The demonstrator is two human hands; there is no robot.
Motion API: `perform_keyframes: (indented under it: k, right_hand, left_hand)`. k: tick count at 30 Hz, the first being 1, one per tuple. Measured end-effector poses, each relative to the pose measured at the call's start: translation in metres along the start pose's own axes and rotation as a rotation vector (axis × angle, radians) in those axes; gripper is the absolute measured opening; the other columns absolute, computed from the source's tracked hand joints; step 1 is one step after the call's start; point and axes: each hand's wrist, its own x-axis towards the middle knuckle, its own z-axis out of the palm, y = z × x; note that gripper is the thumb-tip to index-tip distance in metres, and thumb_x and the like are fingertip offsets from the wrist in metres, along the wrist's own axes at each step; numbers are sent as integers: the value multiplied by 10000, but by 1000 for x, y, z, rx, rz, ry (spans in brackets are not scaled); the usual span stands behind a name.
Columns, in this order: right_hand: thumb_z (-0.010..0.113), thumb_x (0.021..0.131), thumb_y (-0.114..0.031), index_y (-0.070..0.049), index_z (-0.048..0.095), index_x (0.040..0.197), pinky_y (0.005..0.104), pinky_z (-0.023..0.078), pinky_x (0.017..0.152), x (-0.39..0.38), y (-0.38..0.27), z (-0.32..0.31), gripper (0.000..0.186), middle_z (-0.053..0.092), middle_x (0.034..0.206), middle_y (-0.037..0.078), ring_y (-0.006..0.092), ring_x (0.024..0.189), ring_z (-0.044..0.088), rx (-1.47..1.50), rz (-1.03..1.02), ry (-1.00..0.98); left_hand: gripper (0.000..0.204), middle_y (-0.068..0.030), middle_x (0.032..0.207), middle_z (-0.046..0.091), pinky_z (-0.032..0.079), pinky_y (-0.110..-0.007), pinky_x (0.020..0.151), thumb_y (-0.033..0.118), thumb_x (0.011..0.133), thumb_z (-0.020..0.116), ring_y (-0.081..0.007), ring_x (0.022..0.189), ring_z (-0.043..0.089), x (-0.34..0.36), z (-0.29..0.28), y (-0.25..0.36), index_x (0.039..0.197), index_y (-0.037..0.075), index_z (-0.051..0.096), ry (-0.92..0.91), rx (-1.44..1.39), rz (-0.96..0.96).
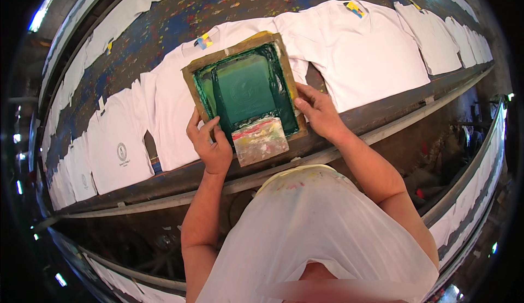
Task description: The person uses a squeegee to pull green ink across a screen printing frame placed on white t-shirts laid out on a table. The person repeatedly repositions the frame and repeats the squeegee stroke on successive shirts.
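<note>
A wooden-framed printing screen (192, 85) with green mesh is tilted over a white T-shirt (169, 106) on the long table. Dark ink lines the inner edges, and a faint round design shows in the mesh. My left hand (210, 144) grips the lower left side of the screen, thumb over the rim. On the opposite side, my right hand (321, 112) holds the frame's right edge, thumb on top. Between them a paint-stained squeegee (262, 144) leans on the screen's near edge, touched by neither hand as far as I see. The screen hides much of the shirt under it.
To the left lies a T-shirt (117, 139) with a small dark emblem. A plain white T-shirt (371, 52) is spread on the right, with more shirts along both sides. A rail (376, 134) runs along the near edge of the paint-speckled table (245, 3).
</note>
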Motion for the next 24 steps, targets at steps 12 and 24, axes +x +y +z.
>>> perform_keyframes:
  k: [12, 24]
  right_hand:
    - [591, 1178, -111, 15, 605, 1637, 325, 474, 1198, -40, -12, -118, 477, 701, 1457, 100, 176, 1336, 642, 57, -200, 226]
    - [602, 1185, -136, 57, 617, 1604, 347, 487, 1222, -106, 23, -439, 462, 689, 1561, 137, 195, 1393, 653, 232, -89, 489]
  left_hand:
    - [272, -208, 1673, 573, 620, -308, 991, -123, 1034, 678, -244, 1366, 689, -3, 81, 131, 1277, -24, 751, 62, -337, -366]
    - [443, -223, 1660, 572, 487, -460, 1238, -104, 876, 795, -379, 1506, 587, -21, 339, 335, 1291, 51, 806, -254, -341, -227]
